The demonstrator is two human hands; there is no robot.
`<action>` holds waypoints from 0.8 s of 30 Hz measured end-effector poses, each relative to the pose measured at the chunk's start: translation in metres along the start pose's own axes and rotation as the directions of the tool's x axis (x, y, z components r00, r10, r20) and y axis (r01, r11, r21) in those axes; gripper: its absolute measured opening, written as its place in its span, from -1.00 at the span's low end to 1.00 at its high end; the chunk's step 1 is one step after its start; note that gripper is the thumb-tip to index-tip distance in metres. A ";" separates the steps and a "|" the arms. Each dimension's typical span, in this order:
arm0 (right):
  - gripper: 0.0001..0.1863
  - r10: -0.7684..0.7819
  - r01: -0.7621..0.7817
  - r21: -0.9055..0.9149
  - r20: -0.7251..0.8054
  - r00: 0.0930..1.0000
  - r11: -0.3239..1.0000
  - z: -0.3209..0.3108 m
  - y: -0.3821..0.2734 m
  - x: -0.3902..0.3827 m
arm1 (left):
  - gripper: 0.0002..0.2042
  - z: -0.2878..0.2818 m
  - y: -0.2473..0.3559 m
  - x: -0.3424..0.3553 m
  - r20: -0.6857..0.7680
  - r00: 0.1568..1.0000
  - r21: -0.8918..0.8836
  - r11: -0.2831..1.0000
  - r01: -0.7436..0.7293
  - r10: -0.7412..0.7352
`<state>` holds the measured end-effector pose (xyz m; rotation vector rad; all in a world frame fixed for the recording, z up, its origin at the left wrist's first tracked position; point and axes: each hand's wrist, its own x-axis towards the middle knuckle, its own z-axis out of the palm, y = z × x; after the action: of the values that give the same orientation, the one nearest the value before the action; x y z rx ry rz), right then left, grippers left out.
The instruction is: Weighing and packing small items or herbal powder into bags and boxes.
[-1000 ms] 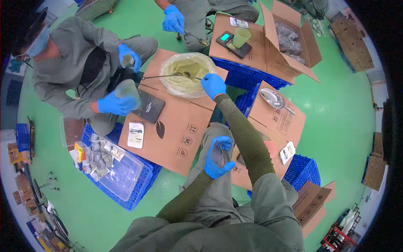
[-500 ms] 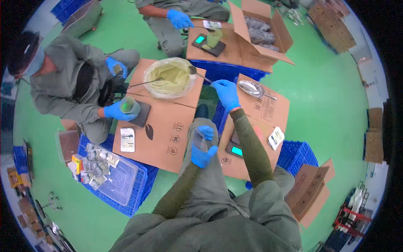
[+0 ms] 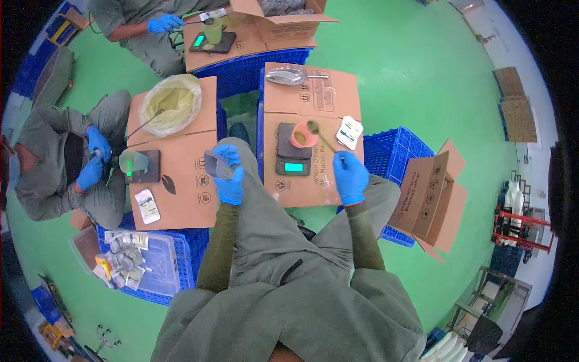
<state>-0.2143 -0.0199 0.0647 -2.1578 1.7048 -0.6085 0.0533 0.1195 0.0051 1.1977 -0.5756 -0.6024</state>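
Note:
My right hand [image 3: 350, 178], in a blue glove, grips the handle of a long spoon [image 3: 327, 142]. The spoon's bowl carries powder and is at the rim of a pink cup [image 3: 306, 135]. Some powder shows inside that cup, which stands on a black digital scale [image 3: 294, 151] with a lit green display. My left hand [image 3: 230, 184], also gloved, holds a small clear, greyish pouch [image 3: 217, 165] above my left thigh; its contents cannot be made out. To the right of the cup lies a stack of white printed packets [image 3: 349, 132].
A metal scoop [image 3: 288, 75] lies at the far end of my cardboard surface [image 3: 338, 99]. Left stands a plastic-lined bag of yellow-green powder [image 3: 151, 114], beside a co-worker with a cup [image 3: 140, 161] on a scale. Blue crates [image 3: 395, 151] and an open carton [image 3: 422, 196] stand right.
My right hand has brought the spoon from the powder bag back to the pink cup. My left hand keeps the pouch. The co-worker's cup now rests on the scale. The view has turned right.

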 end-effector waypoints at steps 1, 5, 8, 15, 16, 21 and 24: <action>-0.79 -0.084 0.085 0.034 -0.023 0.996 0.996 0.014 0.016 -0.006 | -0.50 0.001 -0.001 0.000 -0.003 1.000 -0.013 1.000 -0.010 0.010; -0.81 -0.024 0.024 -0.005 -0.016 1.000 1.000 0.027 0.020 -0.013 | -0.47 -0.002 -0.009 0.000 0.024 1.000 0.061 0.998 -0.022 0.021; -0.80 -0.018 0.021 0.039 -0.060 0.998 0.999 0.027 0.020 -0.013 | -0.45 -0.003 -0.011 0.001 0.008 1.000 0.049 0.998 -0.029 0.028; -0.76 0.120 -0.113 0.202 -0.026 0.992 0.973 0.018 0.016 -0.012 | -0.43 -0.002 -0.007 0.002 0.000 1.000 0.071 0.997 -0.011 0.011; -0.76 0.145 -0.142 0.187 -0.003 0.989 0.972 0.018 0.017 -0.011 | -0.42 -0.001 -0.006 0.002 -0.010 1.000 0.065 0.998 -0.021 0.022; -0.75 0.187 -0.187 0.212 0.018 0.982 0.959 0.019 0.019 -0.011 | -0.41 -0.003 -0.012 0.004 -0.002 1.000 0.048 0.999 -0.019 0.019; -0.77 0.178 -0.171 0.243 -0.006 0.984 0.955 0.021 0.022 -0.013 | -0.40 -0.006 -0.014 0.004 0.012 1.000 0.036 0.999 -0.019 0.019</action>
<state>-0.2243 -0.0128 0.0337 -1.8183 1.7138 -0.7561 0.0584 0.1175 -0.0092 1.2217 -0.6093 -0.5856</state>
